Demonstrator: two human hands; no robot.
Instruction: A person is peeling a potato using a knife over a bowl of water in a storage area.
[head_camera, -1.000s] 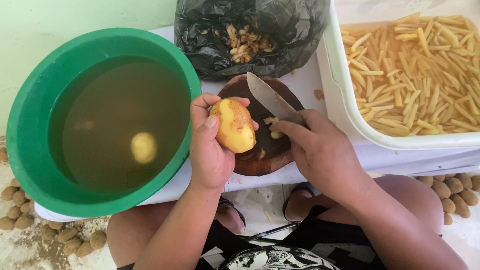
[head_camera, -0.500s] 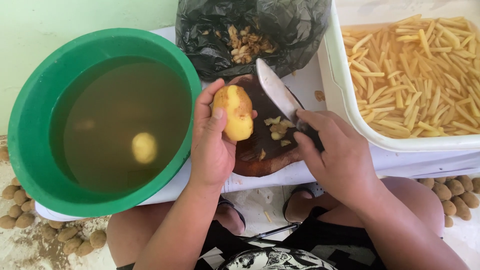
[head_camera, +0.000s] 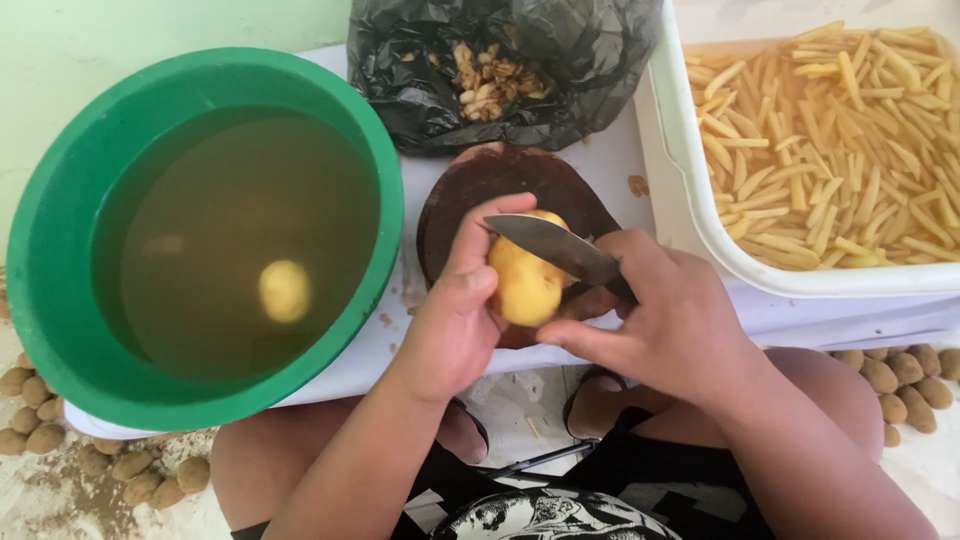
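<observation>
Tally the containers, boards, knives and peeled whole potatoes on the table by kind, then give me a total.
Green basin: 1
White tub of potato sticks: 1
Black bag of peels: 1
Round wooden board: 1
Knife, in the right hand: 1
Peeled whole potatoes: 2, one in the left hand at, one in the basin's water
Total: 7

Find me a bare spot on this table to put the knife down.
Little room: a white strip between the green basin and the wooden board, and a gap between the black bag and the white tub. Elsewhere crowded.
</observation>
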